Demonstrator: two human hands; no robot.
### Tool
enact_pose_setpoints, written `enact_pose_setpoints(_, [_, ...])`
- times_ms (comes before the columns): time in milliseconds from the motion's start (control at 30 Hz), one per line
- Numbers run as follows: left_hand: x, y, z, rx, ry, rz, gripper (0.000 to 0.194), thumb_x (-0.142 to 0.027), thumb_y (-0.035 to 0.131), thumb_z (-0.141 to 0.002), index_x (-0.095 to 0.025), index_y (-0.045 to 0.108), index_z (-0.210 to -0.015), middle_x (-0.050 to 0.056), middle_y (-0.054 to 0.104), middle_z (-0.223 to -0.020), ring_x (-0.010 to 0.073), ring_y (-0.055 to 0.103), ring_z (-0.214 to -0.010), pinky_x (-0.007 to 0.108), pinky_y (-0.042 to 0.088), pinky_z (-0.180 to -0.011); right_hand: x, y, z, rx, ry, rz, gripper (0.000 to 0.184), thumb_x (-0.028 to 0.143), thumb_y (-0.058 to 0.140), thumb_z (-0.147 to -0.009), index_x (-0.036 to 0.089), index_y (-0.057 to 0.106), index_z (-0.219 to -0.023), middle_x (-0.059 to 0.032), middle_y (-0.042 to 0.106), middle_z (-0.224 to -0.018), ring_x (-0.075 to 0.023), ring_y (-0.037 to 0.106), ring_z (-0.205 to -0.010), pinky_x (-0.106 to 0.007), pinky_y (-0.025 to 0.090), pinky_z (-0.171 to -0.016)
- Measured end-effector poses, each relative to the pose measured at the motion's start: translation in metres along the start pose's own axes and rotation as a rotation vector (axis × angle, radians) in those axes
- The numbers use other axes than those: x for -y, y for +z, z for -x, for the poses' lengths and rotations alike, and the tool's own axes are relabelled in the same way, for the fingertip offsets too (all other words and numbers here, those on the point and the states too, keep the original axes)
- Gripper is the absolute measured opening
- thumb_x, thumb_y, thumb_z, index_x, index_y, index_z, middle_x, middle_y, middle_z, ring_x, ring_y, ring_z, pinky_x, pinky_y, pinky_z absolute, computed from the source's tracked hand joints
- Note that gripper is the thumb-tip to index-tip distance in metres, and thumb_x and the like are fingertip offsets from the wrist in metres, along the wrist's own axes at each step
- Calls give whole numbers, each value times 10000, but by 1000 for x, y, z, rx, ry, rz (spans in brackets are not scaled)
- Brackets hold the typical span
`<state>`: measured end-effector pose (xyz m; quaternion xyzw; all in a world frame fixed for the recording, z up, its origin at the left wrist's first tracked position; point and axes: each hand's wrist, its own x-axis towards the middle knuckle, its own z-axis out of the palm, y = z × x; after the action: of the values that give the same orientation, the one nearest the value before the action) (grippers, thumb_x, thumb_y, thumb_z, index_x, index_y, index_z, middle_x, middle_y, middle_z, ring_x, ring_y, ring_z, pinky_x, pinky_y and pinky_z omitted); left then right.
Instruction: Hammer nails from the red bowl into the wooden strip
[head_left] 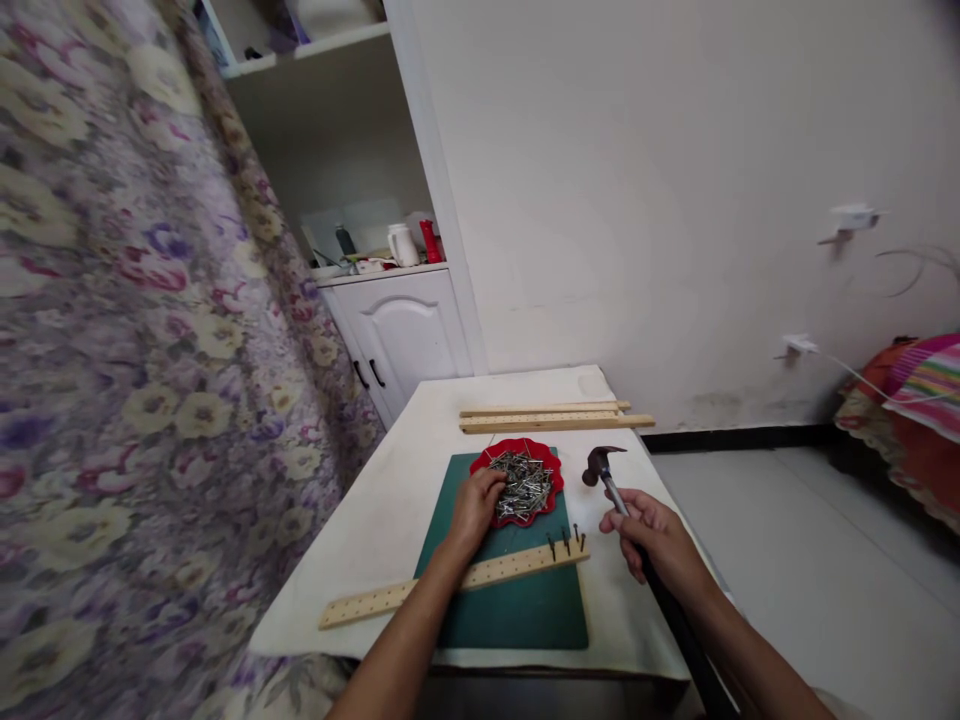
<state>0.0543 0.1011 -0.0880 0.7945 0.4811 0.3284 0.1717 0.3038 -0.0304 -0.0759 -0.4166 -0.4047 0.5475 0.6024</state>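
Note:
My left hand (pixel 478 505) reaches over the left side of a red scalloped dish (pixel 556 478) heaped with metal nails (pixel 523 485). Its fingers are curled together at the nails; what is between the fingertips is hidden. In my right hand (pixel 652 538) is a claw hammer (pixel 606 472), gripped along its shaft with the head up and to the left. A pale wooden strip (pixel 495 572) with rows of small holes lies slantwise below the dish, passing under my left forearm. Several nails (pixel 566 540) stand upright in its right end.
A green cutting mat (pixel 517 620) lies under the dish and part of the strip, on a white-covered table (pixel 375 540). More wooden strips (pixel 551 420) lie along the table's far end. A floral curtain (pixel 187 400) hangs at left; a white cabinet (pixel 412 330) stands behind.

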Motion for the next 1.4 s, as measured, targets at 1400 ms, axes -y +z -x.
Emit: enact_pose_setpoints(1400, [-108, 29, 80, -131, -374, 1168, 244, -340, 644, -749, -129, 675, -866, 30, 655, -700, 128, 593, -672, 233, 467, -686, -8, 46, 15, -1, -87, -65, 369, 319, 664, -765, 186, 490, -1062, 68, 541, -710, 9, 382, -280, -119, 295, -255])
